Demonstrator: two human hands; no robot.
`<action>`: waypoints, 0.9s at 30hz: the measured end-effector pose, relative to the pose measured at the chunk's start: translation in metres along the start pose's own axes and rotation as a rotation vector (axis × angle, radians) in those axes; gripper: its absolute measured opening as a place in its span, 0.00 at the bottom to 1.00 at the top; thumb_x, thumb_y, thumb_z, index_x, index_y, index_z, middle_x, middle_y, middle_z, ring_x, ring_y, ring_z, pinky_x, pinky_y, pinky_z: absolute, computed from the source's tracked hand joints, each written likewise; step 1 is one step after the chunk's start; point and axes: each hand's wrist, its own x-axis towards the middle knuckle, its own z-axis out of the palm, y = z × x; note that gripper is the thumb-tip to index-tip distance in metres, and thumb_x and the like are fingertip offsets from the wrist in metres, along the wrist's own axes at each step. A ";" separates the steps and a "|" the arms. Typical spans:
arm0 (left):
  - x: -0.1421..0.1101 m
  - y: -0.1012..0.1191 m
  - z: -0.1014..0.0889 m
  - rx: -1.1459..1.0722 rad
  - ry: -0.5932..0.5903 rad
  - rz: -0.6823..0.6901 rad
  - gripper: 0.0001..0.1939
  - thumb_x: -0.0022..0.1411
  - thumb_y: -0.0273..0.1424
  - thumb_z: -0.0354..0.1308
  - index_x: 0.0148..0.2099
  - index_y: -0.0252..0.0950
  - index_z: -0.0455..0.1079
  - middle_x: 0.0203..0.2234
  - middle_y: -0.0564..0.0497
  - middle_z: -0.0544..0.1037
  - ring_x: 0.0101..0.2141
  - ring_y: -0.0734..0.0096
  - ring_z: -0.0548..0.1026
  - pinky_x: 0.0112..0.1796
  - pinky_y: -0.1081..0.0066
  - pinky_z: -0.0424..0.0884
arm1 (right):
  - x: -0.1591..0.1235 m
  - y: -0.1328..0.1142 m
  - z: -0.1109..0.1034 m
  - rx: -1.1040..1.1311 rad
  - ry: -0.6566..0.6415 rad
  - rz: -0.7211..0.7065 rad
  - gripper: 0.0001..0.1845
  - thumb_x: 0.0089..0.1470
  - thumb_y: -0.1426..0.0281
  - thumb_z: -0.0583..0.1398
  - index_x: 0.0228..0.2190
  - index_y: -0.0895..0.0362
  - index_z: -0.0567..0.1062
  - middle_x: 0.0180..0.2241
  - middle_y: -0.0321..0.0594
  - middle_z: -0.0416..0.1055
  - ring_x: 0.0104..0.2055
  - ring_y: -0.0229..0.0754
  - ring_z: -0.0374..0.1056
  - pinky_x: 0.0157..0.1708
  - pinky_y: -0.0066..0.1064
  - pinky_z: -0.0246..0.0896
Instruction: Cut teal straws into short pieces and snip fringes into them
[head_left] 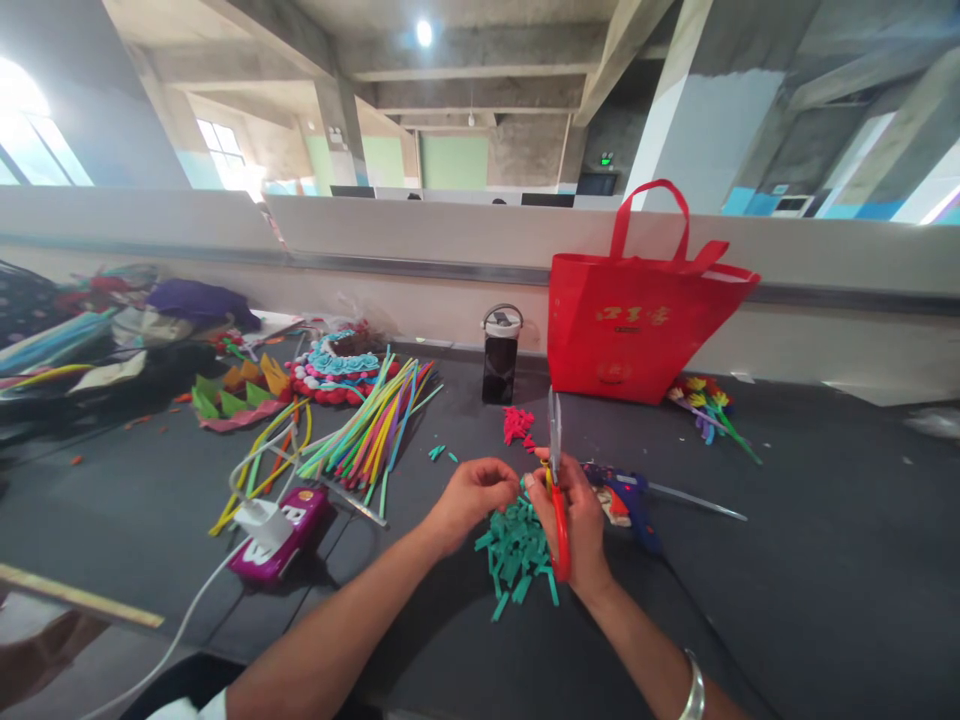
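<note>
At the teal strip pile: right grip holds red-handled scissors blades-outward for clearance, we judge; left grip pinched closed, contents unclear.

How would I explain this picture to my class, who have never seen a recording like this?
There is no machine here: a person works with two bare hands, and a camera on their head looks forward and down, giving this single view. The right hand holds scissors with red handles, blades pointing away from the person. The left hand has its fingertips pinched near the right thumb; whether they grip anything is too small to tell. Below the hands, on a dark table, lies a pile of green strips. Beyond it are small pinkish-red pieces. To the left lies a bundle of colourful sticks; to the right, a blue glue gun. A red bag stands at the back.
</note>
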 end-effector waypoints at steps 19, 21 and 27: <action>0.001 0.006 0.005 -0.434 0.130 0.083 0.08 0.49 0.30 0.65 0.28 0.33 0.69 0.19 0.54 0.72 0.21 0.78 0.67 0.27 0.76 0.63 | -0.011 0.002 0.012 -0.300 -0.188 -0.094 0.17 0.56 0.66 0.57 0.48 0.55 0.68 0.43 0.44 0.74 0.43 0.47 0.72 0.43 0.38 0.68; 0.000 0.006 0.005 -0.441 0.128 0.084 0.08 0.48 0.30 0.65 0.28 0.33 0.69 0.20 0.54 0.72 0.20 0.79 0.67 0.27 0.77 0.63 | -0.011 0.002 0.012 -0.304 -0.186 -0.101 0.17 0.56 0.65 0.57 0.47 0.55 0.68 0.42 0.44 0.74 0.43 0.48 0.72 0.42 0.39 0.68; 0.000 0.008 0.006 -0.452 0.124 0.079 0.08 0.49 0.30 0.65 0.27 0.32 0.69 0.19 0.54 0.72 0.20 0.79 0.67 0.27 0.77 0.63 | -0.011 0.003 0.011 -0.304 -0.206 -0.091 0.16 0.55 0.70 0.56 0.47 0.54 0.69 0.41 0.41 0.75 0.41 0.47 0.73 0.42 0.37 0.67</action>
